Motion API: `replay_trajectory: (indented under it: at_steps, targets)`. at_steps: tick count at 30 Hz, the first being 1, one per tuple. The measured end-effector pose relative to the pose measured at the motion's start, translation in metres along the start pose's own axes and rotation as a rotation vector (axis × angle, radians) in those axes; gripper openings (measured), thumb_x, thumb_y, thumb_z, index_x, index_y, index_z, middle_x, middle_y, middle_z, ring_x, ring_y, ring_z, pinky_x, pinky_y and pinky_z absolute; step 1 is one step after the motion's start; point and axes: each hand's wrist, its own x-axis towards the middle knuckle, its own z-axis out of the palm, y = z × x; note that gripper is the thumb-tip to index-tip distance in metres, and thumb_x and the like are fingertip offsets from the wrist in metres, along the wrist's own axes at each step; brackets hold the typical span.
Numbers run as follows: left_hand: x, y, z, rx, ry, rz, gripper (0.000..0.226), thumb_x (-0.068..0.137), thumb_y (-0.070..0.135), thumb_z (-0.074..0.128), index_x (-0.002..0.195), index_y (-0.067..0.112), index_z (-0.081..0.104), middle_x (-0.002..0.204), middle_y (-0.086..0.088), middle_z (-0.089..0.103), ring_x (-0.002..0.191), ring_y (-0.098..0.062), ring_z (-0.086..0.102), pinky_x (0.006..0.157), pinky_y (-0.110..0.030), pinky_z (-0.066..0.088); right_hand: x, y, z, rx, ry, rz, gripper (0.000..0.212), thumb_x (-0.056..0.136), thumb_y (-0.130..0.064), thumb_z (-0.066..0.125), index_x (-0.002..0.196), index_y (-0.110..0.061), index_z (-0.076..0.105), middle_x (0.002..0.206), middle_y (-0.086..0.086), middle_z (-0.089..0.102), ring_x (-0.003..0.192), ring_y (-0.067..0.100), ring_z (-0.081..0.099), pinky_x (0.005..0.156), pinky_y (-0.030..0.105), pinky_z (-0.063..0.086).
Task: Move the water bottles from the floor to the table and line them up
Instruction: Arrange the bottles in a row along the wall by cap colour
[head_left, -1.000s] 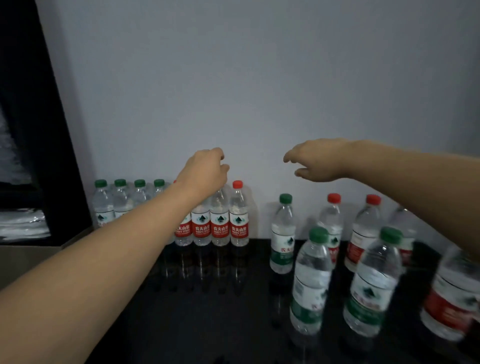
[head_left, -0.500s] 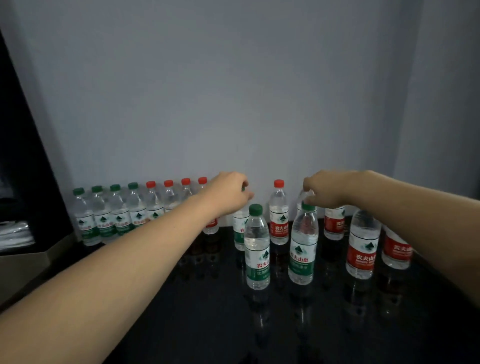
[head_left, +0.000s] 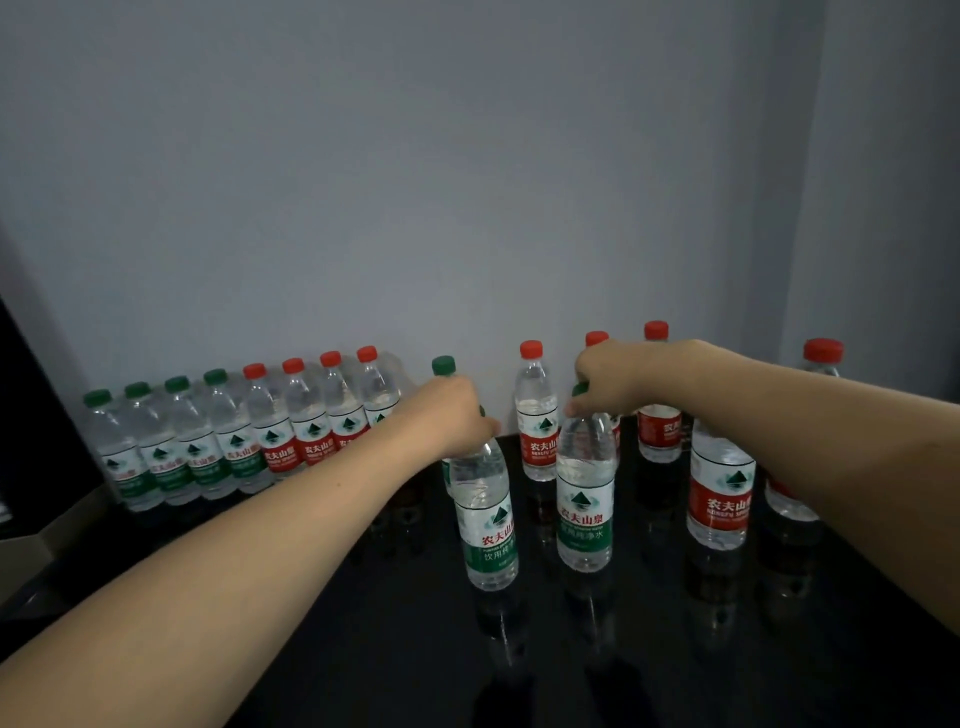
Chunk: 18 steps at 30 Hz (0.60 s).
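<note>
On the black table a row of several water bottles, green-capped then red-capped, lines the wall at the left. My left hand grips the top of a green-label bottle standing mid-table. My right hand grips the cap of a second green-label bottle beside it. Another green-capped bottle stands behind my left hand. Red-label bottles stand loose at the right: one between my hands, a large near one, others behind my right arm.
A grey wall closes off the back of the table. A dark cabinet edge and a lower pale ledge lie at the left. A red-capped bottle stands at the far right behind my right forearm.
Both hands have dropped onto the tops of the two green-label bottles and closed round them. The view has shifted slightly right and closer.
</note>
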Motion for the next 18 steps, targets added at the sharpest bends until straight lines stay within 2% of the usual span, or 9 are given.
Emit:
replay_trajectory:
  at_steps: [4, 7, 11, 12, 15, 18]
  targets:
    - [-0.015, -0.005, -0.012, -0.022, 0.02, -0.027, 0.033, 0.09, 0.039, 0.063, 0.074, 0.011, 0.059, 0.072, -0.003, 0.06, 0.06, -0.015, 0.056, 0.048, -0.026, 0.036, -0.015, -0.018, -0.012, -0.116, 0.009, -0.094, 0.026, 0.091, -0.046, 0.057, 0.089, -0.023, 0.045, 0.085, -0.007, 0.052, 0.078, 0.012, 0.053, 0.07, 0.029, 0.043]
    - [-0.031, -0.008, -0.046, -0.019, 0.065, -0.055, 0.034, 0.089, 0.041, 0.063, 0.07, 0.014, 0.056, 0.069, -0.001, 0.057, 0.057, -0.014, 0.053, 0.045, -0.024, 0.033, -0.03, -0.036, -0.037, -0.183, 0.034, -0.113, 0.025, 0.091, -0.044, 0.057, 0.097, -0.021, 0.049, 0.095, -0.004, 0.05, 0.087, 0.017, 0.052, 0.076, 0.033, 0.043]
    - [-0.056, -0.007, -0.117, 0.002, 0.139, -0.031, 0.037, 0.089, 0.044, 0.063, 0.075, 0.01, 0.059, 0.069, -0.006, 0.065, 0.059, -0.024, 0.068, 0.051, -0.025, 0.052, -0.057, -0.053, -0.096, -0.181, 0.148, -0.106, 0.036, 0.092, -0.044, 0.058, 0.109, -0.012, 0.056, 0.114, 0.005, 0.059, 0.096, 0.023, 0.055, 0.079, 0.034, 0.043]
    - [-0.065, -0.007, -0.136, 0.012, 0.174, -0.02, 0.038, 0.09, 0.043, 0.063, 0.074, 0.009, 0.06, 0.068, -0.007, 0.066, 0.057, -0.025, 0.07, 0.049, -0.025, 0.051, -0.065, -0.058, -0.114, -0.187, 0.196, -0.108, 0.038, 0.091, -0.044, 0.058, 0.111, -0.012, 0.058, 0.116, 0.006, 0.06, 0.1, 0.025, 0.056, 0.079, 0.033, 0.043]
    - [-0.085, -0.009, -0.187, 0.032, 0.294, -0.001, 0.041, 0.091, 0.043, 0.061, 0.068, 0.01, 0.056, 0.063, -0.006, 0.061, 0.049, -0.026, 0.064, 0.044, -0.023, 0.038, -0.086, -0.073, -0.165, -0.195, 0.334, -0.123, 0.036, 0.091, -0.043, 0.058, 0.109, -0.012, 0.06, 0.114, 0.008, 0.062, 0.101, 0.027, 0.058, 0.082, 0.034, 0.046]
    - [-0.089, -0.015, -0.222, 0.019, 0.41, 0.009, 0.038, 0.09, 0.042, 0.062, 0.068, 0.012, 0.053, 0.069, -0.007, 0.059, 0.059, -0.027, 0.06, 0.047, -0.025, 0.033, -0.095, -0.086, -0.207, -0.182, 0.447, -0.134, 0.033, 0.092, -0.042, 0.056, 0.107, -0.013, 0.059, 0.111, 0.007, 0.06, 0.098, 0.026, 0.056, 0.085, 0.038, 0.047]
